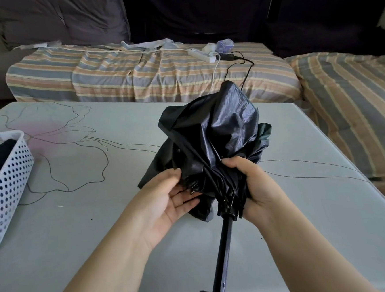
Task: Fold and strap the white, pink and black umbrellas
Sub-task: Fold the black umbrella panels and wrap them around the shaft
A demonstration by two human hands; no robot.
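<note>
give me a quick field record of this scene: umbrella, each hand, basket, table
umbrella: black umbrella, canopy collapsed and crumpled, not yet strapped, shaft toward the camera
left hand: left hand pinches a canopy fold, palm up
right hand: right hand grips the gathered canopy near the ribs
basket: white basket at the table's left edge, something dark inside
table: pale table with a line-drawn flower

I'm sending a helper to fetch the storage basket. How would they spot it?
Start at the pale table with the flower line drawing. The white basket sits at its left edge. It alone has walls punched with round holes, and something dark lies inside.
</note>
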